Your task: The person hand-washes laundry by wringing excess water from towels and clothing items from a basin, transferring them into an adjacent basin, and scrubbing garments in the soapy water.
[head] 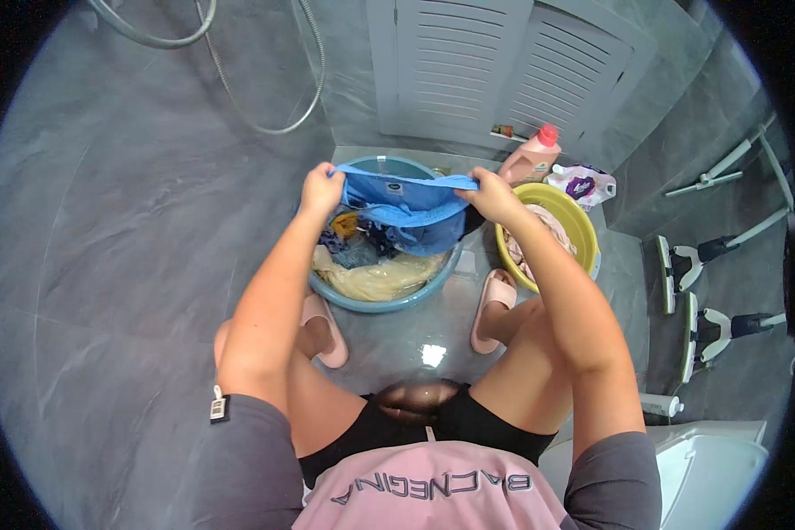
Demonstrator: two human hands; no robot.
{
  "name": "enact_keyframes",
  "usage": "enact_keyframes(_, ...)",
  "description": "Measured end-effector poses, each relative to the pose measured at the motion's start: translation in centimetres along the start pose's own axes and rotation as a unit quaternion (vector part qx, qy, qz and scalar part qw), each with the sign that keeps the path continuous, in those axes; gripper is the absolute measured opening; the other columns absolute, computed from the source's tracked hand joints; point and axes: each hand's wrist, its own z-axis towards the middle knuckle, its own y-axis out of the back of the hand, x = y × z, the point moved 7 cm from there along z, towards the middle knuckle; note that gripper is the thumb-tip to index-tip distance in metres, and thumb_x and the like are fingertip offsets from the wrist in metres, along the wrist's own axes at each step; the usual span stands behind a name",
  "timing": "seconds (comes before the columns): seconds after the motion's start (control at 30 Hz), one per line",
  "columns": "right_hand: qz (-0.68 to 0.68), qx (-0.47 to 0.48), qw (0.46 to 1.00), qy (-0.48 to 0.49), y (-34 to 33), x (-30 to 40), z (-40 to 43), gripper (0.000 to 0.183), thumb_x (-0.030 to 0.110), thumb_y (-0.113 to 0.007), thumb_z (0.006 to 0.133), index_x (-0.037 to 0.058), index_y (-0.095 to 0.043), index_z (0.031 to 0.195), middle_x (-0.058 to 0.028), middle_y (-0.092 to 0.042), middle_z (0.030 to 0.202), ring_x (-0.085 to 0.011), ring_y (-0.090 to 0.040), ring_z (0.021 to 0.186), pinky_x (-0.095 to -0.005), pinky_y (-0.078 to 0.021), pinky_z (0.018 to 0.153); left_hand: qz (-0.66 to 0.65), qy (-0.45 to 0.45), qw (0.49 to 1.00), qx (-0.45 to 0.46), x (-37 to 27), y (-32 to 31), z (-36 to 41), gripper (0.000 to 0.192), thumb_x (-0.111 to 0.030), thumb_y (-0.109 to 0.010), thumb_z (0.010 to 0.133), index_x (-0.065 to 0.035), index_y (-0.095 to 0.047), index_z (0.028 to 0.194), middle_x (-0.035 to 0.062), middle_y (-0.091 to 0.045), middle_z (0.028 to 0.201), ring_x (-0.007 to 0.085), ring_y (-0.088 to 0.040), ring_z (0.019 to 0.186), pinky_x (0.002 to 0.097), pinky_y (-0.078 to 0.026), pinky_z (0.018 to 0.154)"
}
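Stretched between my hands is a blue garment [411, 195] with an elastic-looking waistband and a small label inside. My left hand [322, 190] grips one end of the band, and my right hand [491, 194] grips the other. The garment hangs over a round blue basin [382, 307]. Inside the basin, a pale yellow cloth [371, 277] lies wet along the near side. A dark blue patterned cloth and a mustard-coloured cloth [346, 225] are behind it, in water. A dark piece of fabric shows beside the garment below my right hand.
A yellow basin [586, 232] holding light pink cloth [551, 228] stands at the right. Behind it are a pink detergent bottle [531, 156] and a plastic pack [582, 185]. Flat mops [692, 338] lean on the right wall. A shower hose [318, 66] hangs at the upper left.
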Motion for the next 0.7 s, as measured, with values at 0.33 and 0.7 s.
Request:
enact_keyframes(0.33,-0.017,-0.113,0.993,-0.008,0.9,1.2,3.3,0.018,0.017,-0.058,0.081,0.0055,-0.063,0.093,-0.0153,-0.062,0.08,-0.0285,-0.061,0.077,-0.0355,-0.0494,0.071,-0.132,0.09,0.987,-0.017,-2.3,5.7,-0.8,0.031,-0.029,-0.055,0.082,0.001,-0.062,0.078,0.0066,-0.061,0.066,0.0188,-0.057,0.059,0.0329,-0.045,0.055)
enact_keyframes(0.7,0.604,-0.048,0.775,-0.181,0.5,1.3,5.1,0.023,0.0,-0.047,0.081,0.0118,-0.051,0.101,-0.0096,-0.057,0.087,-0.0233,-0.057,0.077,-0.0405,-0.0505,0.066,-0.438,0.319,0.79,0.285,-3.2,0.2,-3.0,0.026,-0.025,-0.048,0.088,-0.0039,-0.057,0.1,0.0126,-0.065,0.09,0.0249,-0.065,0.079,0.0454,-0.055,0.074)
